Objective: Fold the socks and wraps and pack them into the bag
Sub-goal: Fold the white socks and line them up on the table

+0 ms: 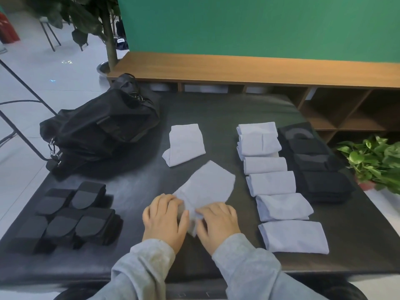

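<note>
Both hands lie knuckles-up, side by side; the left hand [165, 220] and right hand [217, 223] pinch the near end of a crumpled pale sock [207, 187] on the table [216, 109].

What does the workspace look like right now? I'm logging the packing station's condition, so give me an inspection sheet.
Surface: dark padded table, worn pale in the middle.
Job's things: one pale sock under both hands, another pale sock lying beyond it; row of folded pale socks on the right; folded black socks beside them; black wraps grouped at left; black bag at the far left corner.
Clutter: nothing seen.
Grippers: left hand and right hand pinch the sock's near end.
Cables: a dark cable above the floor at left.
Surroundings: green wall, wooden shelf, potted plant.
</note>
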Tool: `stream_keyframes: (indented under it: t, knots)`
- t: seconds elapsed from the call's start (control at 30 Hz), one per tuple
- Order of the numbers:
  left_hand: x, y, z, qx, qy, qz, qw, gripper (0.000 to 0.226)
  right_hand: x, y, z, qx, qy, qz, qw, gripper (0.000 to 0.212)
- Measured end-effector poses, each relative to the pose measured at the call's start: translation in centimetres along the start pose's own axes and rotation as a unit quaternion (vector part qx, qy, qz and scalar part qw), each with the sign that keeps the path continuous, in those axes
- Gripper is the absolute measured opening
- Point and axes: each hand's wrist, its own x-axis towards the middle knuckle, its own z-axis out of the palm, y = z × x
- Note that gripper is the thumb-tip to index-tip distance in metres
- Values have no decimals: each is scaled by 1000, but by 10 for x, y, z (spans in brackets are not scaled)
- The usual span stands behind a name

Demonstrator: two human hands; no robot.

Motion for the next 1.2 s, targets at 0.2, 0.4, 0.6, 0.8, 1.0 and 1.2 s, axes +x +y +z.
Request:
stream_keyframes:
  t: [0.2, 0.4, 0.6, 0.8, 1.0, 1.2]
  knots:
    - [-1, -2, -1, -8, -8, -7, 1000, 39, 6, -2, -13, 48, -81, -69, 993, 38]
    - [-8, -1, -4, 7, 47, 94, 994, 19, 17, 26, -20, -17, -62, 74, 995, 41]
    - [-5, -2, -2, 15, 35, 56, 998, 25, 15, 25, -27, -64, -99, 69, 991, 35]
    - [2, 4, -6, 89, -112, 29, 989, 73, 0, 16, -30, -82, -133, -19, 988, 63]
    - [2, 2, -9, 46, -104, 80, 990, 73, -27, 11, -26, 3, -159, -103, 982, 50]
    - [-10, -6, -13, -15, -114, 171, 979, 52, -41, 12, -18, 64, -138, -109, 982, 62]
